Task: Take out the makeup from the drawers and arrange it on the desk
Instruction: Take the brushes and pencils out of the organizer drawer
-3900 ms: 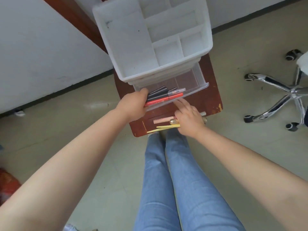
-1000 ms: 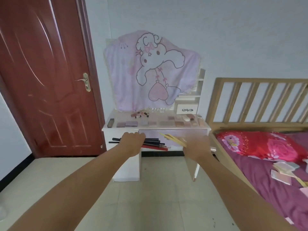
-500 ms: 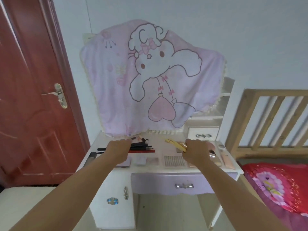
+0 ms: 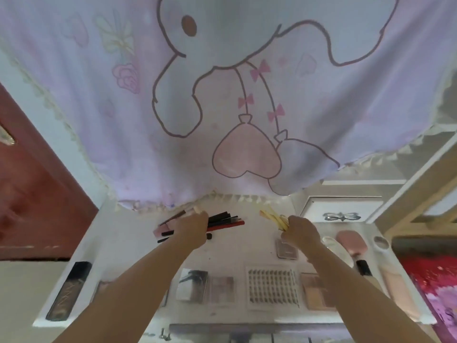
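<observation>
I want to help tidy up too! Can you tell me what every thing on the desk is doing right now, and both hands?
left hand: grips the bundle of black and red pencils, above the desk.
right hand: grips the yellow sticks.
pink brush: lying flat.
lash tray: lying flat near the front edge.
dark tube: lying at the desk's left end.
small drawer: closed.

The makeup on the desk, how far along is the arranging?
Done: palettes and a lash tray already lie in a row on the desk. In hand: the left hand grips dark pencils, the right hand grips yellow sticks. Left: laying both bundles down.
</observation>
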### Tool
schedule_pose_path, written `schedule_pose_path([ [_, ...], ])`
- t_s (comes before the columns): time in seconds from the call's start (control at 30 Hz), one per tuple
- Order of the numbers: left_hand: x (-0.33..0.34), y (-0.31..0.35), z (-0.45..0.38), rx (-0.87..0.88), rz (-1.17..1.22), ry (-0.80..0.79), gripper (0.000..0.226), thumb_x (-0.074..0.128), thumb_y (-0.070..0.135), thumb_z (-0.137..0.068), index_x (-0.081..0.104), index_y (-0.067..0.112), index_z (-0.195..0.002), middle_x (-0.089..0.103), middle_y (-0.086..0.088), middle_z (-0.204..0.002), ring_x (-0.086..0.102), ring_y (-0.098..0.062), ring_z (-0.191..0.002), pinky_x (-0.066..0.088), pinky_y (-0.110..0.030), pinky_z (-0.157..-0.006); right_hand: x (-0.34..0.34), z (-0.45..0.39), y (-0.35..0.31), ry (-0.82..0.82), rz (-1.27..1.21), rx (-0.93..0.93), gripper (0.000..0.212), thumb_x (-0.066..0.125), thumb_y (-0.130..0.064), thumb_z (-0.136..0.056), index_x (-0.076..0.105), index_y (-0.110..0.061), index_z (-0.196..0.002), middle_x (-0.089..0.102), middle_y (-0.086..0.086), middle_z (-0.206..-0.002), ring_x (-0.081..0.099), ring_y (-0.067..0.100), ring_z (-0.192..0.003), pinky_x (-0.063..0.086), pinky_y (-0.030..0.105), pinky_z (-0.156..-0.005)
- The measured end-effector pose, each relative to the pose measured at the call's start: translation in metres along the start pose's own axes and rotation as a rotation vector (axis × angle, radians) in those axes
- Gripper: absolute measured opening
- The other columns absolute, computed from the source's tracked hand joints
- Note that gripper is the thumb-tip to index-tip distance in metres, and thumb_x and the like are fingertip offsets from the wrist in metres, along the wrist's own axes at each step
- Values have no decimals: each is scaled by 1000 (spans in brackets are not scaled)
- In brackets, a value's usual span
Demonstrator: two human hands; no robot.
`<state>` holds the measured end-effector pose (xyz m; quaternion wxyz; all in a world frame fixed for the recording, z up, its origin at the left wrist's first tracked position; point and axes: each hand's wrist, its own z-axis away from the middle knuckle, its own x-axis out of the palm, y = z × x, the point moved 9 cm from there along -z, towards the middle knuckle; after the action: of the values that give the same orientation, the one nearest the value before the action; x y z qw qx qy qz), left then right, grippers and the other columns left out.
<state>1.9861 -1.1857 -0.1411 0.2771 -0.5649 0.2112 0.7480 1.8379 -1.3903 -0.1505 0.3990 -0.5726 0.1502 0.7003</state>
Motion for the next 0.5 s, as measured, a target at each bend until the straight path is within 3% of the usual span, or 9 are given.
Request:
schedule_pose_path([
  [0.1,36,11,-45,-76,117,-161,31,37,12,-92,37,5,-122,53,-15,-119,56,-32,-108,48,-36,-80,37,-51,-11,-143,-105,29,11,54,-12,-75,45,-14,-79,46,-3,-67,49,14,-65,36,22,-51],
  [0.17,58,18,-67,-122,229,-256,28,36,12,-92,41,4,-118,54,-16,-116,56,-33,-106,45,-37,-85,61,-74,-18,-229,-190,58,12,56,-12,-74,45,-14,-75,44,-3,-64,45,10,-56,32,20,-45],
  [0.27,83,24,-97,-221,420,-323,25,39,15,-90,47,4,-111,60,-9,-94,58,-26,-90,43,-30,-75,95,-99,-24,-345,-359,141,15,59,-12,-74,43,-12,-73,43,-1,-64,46,14,-61,34,20,-47],
  [0.37,101,29,-114,-317,536,-366,24,41,17,-89,48,6,-109,46,2,-68,51,-17,-71,41,-23,-58,116,-114,-27,-386,-395,175,18,58,-13,-77,41,-13,-72,41,0,-67,43,12,-62,33,20,-48],
  [0.43,109,32,-120,-366,596,-383,23,42,15,-88,47,7,-109,41,3,-66,47,-15,-66,30,-21,-45,121,-121,-27,-357,-399,178,24,56,-13,-79,36,-16,-67,41,0,-68,41,11,-59,32,21,-47],
  [0.5,112,34,-124,-405,670,-373,24,44,14,-87,46,6,-110,43,1,-69,48,-17,-69,30,-21,-43,121,-127,-28,-306,-403,158,27,56,-11,-80,33,-17,-66,41,0,-68,40,11,-57,31,21,-46],
])
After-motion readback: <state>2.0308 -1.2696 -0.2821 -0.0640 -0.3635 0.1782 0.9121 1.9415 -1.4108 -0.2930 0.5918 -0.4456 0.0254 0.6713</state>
